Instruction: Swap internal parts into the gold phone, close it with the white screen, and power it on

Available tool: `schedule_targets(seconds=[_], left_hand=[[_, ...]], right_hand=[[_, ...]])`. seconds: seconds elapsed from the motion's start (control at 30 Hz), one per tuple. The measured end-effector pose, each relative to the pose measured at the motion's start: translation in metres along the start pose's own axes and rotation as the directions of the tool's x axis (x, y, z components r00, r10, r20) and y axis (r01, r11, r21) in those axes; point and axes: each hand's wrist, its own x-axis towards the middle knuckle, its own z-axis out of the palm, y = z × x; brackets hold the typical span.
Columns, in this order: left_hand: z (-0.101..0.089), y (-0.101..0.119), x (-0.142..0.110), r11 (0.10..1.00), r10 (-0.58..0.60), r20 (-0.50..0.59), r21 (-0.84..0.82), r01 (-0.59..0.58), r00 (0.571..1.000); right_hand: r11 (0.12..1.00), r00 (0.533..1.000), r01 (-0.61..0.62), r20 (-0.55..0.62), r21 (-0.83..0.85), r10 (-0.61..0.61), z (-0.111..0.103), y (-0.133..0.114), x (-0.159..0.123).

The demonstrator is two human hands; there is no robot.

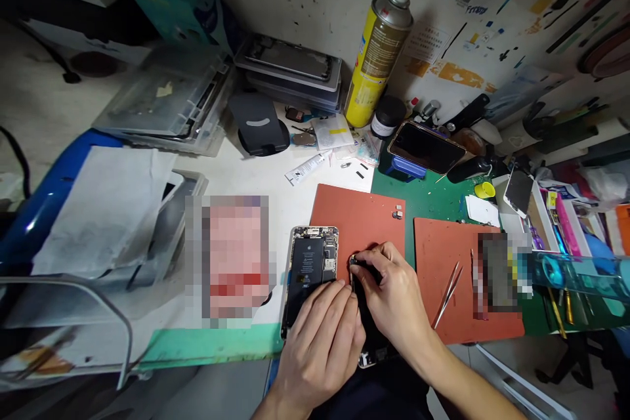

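Note:
An opened phone (306, 269) lies on the bench with its black battery and circuit board showing. Beside it, to the right, is a dark flat phone panel (373, 331), partly hidden under both hands. My left hand (319, 335) covers the lower right of the opened phone, its fingers close together and bent over the panel's left edge. At the panel's upper left corner, my right hand (394, 282) pinches with thumb and index finger. Whatever small part may be between those fingertips is hidden. A red-brown mat (359, 210) extends behind the hands.
Tweezers (447, 295) rest on a second red-brown mat (433, 243) at the right. Behind stand a yellow spray can (378, 52), a black jar (388, 117) and a propped phone (427, 147). A white tube (308, 167) lies near a black stand (258, 125). Plastic boxes (162, 98) occupy the left.

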Motion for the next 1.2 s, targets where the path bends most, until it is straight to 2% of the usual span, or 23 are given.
schedule_targets(seconds=[0.3, 0.5, 0.6, 0.7, 0.87, 0.97, 1.2], left_hand=[[-0.001, 0.001, 0.004, 1.000, -0.005, 0.005, 0.028, 0.005, 1.000], [-0.001, 0.002, 0.005, 0.999, -0.015, 0.005, 0.040, 0.015, 1.000], [-0.001, 0.002, 0.003, 1.000, -0.017, -0.004, 0.021, 0.017, 1.000], [-0.001, 0.000, 0.001, 1.000, 0.011, -0.020, -0.019, -0.011, 1.000], [-0.006, -0.007, -0.004, 0.990, 0.118, 0.069, -0.082, -0.113, 0.991], [-0.008, -0.010, -0.003, 0.986, 0.142, 0.095, -0.106, -0.132, 0.985], [-0.006, -0.009, -0.003, 0.989, 0.074, 0.073, -0.137, -0.063, 0.995]], right_hand=[[0.989, 0.989, 0.135, -0.055, -0.059, -0.138, -0.008, 0.003, 0.001], [0.980, 0.974, 0.196, -0.110, -0.033, -0.199, -0.042, 0.009, 0.004], [0.984, 0.985, 0.172, -0.015, 0.050, -0.172, -0.059, 0.015, 0.005], [0.986, 0.982, 0.107, 0.145, 0.129, -0.125, -0.067, 0.016, 0.004], [0.986, 0.910, 0.057, 0.398, 0.159, -0.117, -0.067, 0.004, -0.002], [0.986, 0.886, 0.023, 0.454, 0.167, -0.098, -0.068, -0.002, -0.001], [0.979, 0.852, -0.050, 0.520, 0.197, -0.061, -0.068, -0.001, 0.005]])
